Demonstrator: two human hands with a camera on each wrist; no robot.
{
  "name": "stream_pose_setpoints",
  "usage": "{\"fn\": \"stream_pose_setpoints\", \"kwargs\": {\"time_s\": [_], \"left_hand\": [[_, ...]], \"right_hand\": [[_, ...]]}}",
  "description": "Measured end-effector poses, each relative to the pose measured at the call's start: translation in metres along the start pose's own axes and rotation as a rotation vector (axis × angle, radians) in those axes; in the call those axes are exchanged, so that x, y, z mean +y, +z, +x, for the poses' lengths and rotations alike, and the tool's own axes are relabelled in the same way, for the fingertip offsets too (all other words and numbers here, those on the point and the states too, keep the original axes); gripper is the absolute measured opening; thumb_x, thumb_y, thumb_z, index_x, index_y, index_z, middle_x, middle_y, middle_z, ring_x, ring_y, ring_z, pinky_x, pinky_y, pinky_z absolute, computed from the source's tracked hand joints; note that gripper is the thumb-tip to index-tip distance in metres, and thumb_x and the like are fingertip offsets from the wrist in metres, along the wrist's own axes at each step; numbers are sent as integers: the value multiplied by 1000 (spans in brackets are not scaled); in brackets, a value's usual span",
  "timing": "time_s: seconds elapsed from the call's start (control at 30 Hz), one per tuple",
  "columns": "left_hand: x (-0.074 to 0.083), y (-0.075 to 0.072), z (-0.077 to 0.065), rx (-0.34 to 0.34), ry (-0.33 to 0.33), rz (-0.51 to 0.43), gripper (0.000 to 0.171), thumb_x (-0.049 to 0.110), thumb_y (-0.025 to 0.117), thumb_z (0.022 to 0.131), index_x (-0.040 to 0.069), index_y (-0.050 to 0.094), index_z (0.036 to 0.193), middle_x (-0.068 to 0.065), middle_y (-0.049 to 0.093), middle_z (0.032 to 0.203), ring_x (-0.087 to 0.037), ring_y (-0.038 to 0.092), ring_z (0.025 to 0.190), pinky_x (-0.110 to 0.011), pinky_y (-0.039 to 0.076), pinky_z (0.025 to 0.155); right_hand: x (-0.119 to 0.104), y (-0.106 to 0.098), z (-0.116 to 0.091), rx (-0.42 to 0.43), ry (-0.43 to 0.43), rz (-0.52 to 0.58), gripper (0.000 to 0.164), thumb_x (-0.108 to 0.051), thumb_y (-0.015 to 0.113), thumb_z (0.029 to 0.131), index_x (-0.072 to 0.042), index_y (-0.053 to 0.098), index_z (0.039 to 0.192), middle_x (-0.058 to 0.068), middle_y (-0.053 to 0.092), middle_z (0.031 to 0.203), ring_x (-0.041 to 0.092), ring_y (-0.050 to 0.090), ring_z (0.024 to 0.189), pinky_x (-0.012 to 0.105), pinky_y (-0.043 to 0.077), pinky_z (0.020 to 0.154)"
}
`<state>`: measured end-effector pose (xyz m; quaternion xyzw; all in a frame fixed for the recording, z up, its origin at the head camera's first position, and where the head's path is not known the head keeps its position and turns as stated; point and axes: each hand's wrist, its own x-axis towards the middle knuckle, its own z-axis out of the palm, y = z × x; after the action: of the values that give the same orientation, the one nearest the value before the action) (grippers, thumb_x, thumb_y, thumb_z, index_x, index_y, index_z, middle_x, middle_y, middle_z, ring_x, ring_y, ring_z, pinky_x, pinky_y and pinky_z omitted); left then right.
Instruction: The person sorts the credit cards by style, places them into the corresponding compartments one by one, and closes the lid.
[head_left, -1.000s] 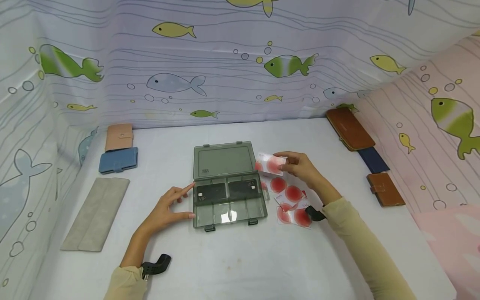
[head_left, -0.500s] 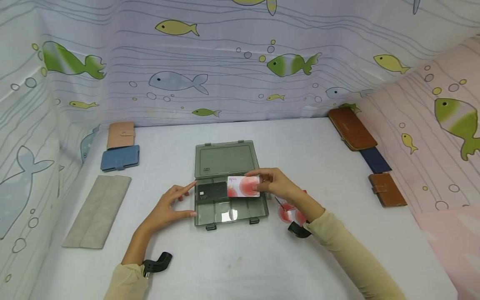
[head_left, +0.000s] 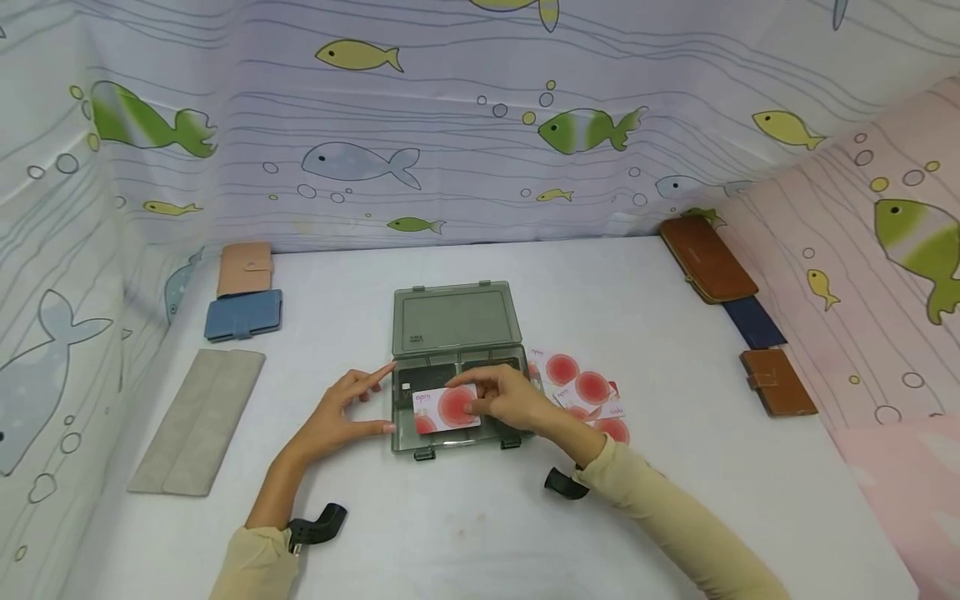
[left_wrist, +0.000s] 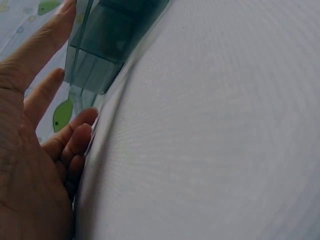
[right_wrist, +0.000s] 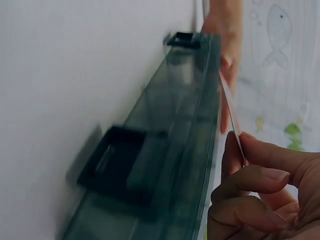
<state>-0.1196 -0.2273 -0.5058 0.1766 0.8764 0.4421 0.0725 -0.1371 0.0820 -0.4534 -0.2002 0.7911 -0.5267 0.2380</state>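
Note:
The right hand [head_left: 512,400] pinches a white card with red circles [head_left: 442,410] between thumb and fingers, over the front left compartments of a translucent grey-green plastic box [head_left: 457,321]. In the right wrist view the card [right_wrist: 231,112] appears edge-on, its far end at the box's upper rim. The left hand [head_left: 335,421] has its thumb and index finger spread along the box's left side, fingertips right at the edge. Two black cards [head_left: 427,377] lie in the back row of the box; the one on the right is mostly hidden by the right hand.
Several more red-circle cards [head_left: 592,387] lie loosely overlapped right of the box. At left are a pink wallet [head_left: 243,271], a blue wallet [head_left: 243,315] and a long grey case [head_left: 198,425]. Brown wallets [head_left: 708,258] and a dark blue item [head_left: 755,322] line the right edge.
The right hand has carried the red-circle card leftward from the loose pile, across the back row and forward over the box's front left. The left hand has stayed at the box's side.

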Motion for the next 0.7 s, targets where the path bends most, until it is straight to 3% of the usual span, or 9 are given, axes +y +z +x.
{"fn": "stream_pose_setpoints", "kwargs": {"time_s": [0.2, 0.4, 0.57, 0.7], "left_hand": [[4, 0, 0, 0, 7, 1, 87, 25, 88, 75, 25, 45, 151, -5, 51, 103, -16, 42, 91, -41, 34, 86], [-2, 1, 0, 5, 27, 2, 87, 26, 87, 75, 24, 45, 151, -4, 51, 103, -15, 42, 91, -42, 35, 85], [-2, 2, 0, 13, 16, 14, 88, 20, 88, 74, 20, 45, 151, -7, 51, 104, -17, 42, 91, -43, 35, 85], [-5, 4, 0, 19, 18, 29, 88, 13, 88, 73, 13, 45, 150, -12, 52, 104, -22, 42, 90, -45, 35, 84]], "right_hand": [[-6, 18, 1, 1, -34, -102, 37, 4, 64, 87, -11, 72, 121, -3, 46, 62, 7, 36, 56, 21, 32, 54], [-6, 38, 2, 62, -21, -257, 35, 2, 69, 87, -12, 73, 118, -5, 50, 61, 6, 39, 53, 21, 31, 52], [-9, 45, 2, 119, 10, -365, 36, -3, 75, 84, -15, 74, 118, -8, 51, 62, 5, 42, 53, 20, 31, 51], [-11, 44, 1, 118, -9, -450, 36, -6, 74, 85, -16, 74, 119, -9, 55, 63, 3, 41, 53, 19, 30, 50]]}}
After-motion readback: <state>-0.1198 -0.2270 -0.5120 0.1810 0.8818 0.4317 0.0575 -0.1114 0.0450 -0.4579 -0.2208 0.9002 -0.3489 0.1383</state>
